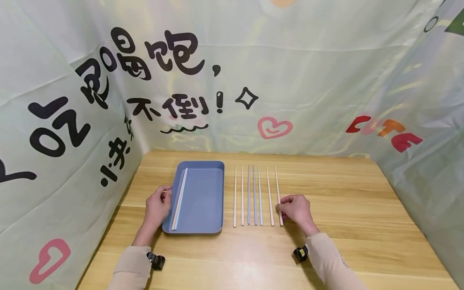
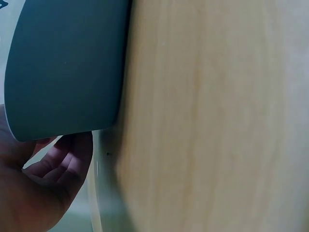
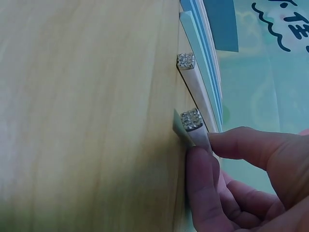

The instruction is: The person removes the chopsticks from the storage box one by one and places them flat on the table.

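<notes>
A blue-grey tray (image 1: 203, 201) lies on the left, with a peach chopstick (image 1: 178, 203) and a light blue chopstick along its left side. My left hand (image 1: 159, 205) grips the tray's left edge, fingers bent against the outer wall in the left wrist view. Right of the tray, several chopsticks lie side by side in pink, purple and light blue. My right hand (image 1: 297, 209) pinches the rightmost pale pink chopstick (image 1: 277, 183) near its close end, between thumb and fingers. A glittery end face shows on this chopstick (image 3: 192, 121) in the right wrist view.
The wooden table (image 1: 344, 193) is enclosed at the back and sides by a printed cloth (image 1: 308, 80) with lettering and hearts. Beside the held chopstick lies another pink chopstick (image 1: 270, 193), with a light blue chopstick (image 1: 259, 193) further left.
</notes>
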